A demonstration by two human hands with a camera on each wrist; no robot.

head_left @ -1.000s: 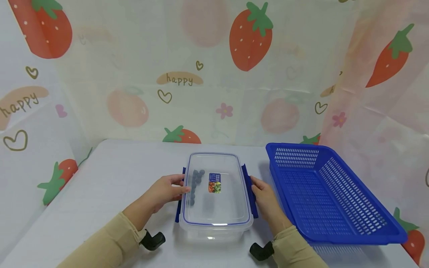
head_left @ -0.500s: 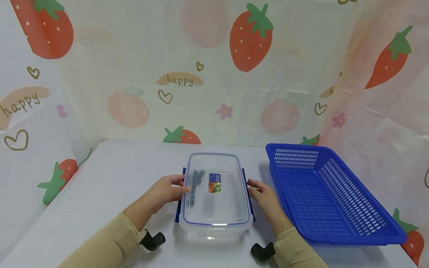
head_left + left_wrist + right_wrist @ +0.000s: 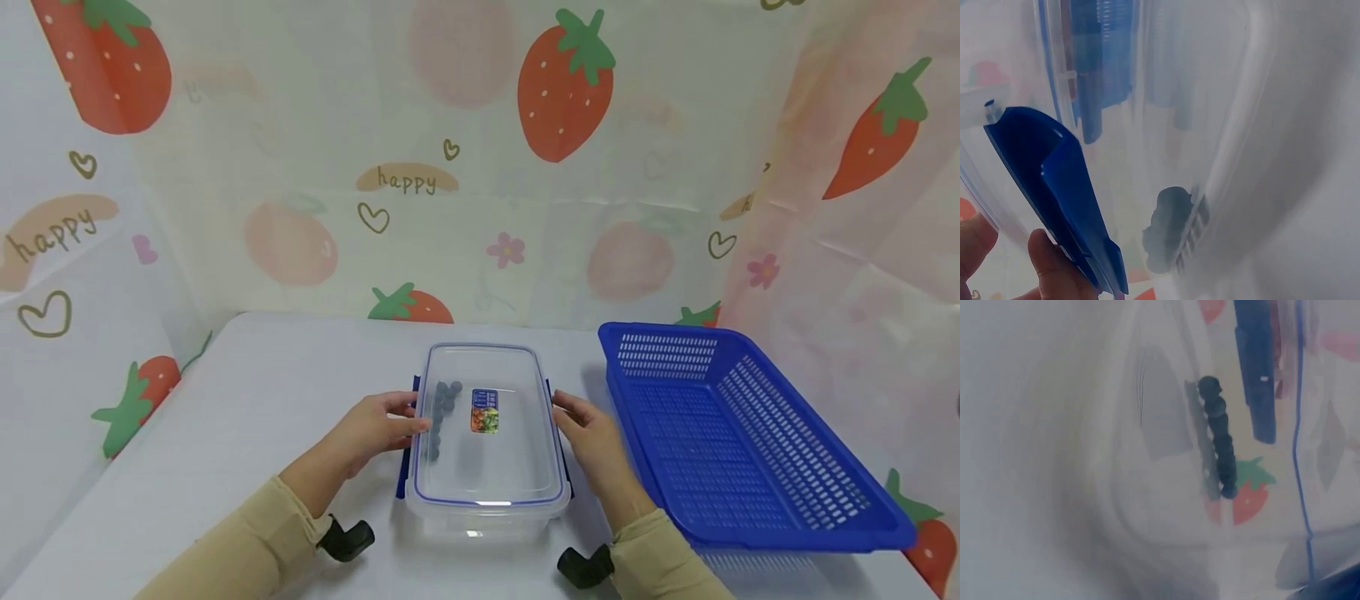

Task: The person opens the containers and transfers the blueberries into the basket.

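A clear food container (image 3: pixel 491 467) with a blue-lined lid and picture label sits on the white table. Dark round berries, apparently blueberries (image 3: pixel 441 421), lie along its left side inside. My left hand (image 3: pixel 382 429) holds the left edge, thumb at the lid rim. Beside its fingertips (image 3: pixel 1054 269) a blue side latch (image 3: pixel 1063 181) stands out from the wall in the left wrist view. On the right, my right hand (image 3: pixel 592 437) touches the side with loosely bent fingers. The right latch (image 3: pixel 561 446) hangs close to the wall there, partly hidden by the fingers.
A blue perforated basket (image 3: pixel 750 467) stands to the right, close to my right hand. Behind the table (image 3: pixel 300 358) hangs a strawberry-printed cloth (image 3: pixel 480 200), which also covers both sides. A black fitting (image 3: pixel 347 540) is at each wrist.
The right latch stuck out from the container a second ago and is now folded down against its side. My right fingers shifted slightly inward with it. The left hand keeps its place.
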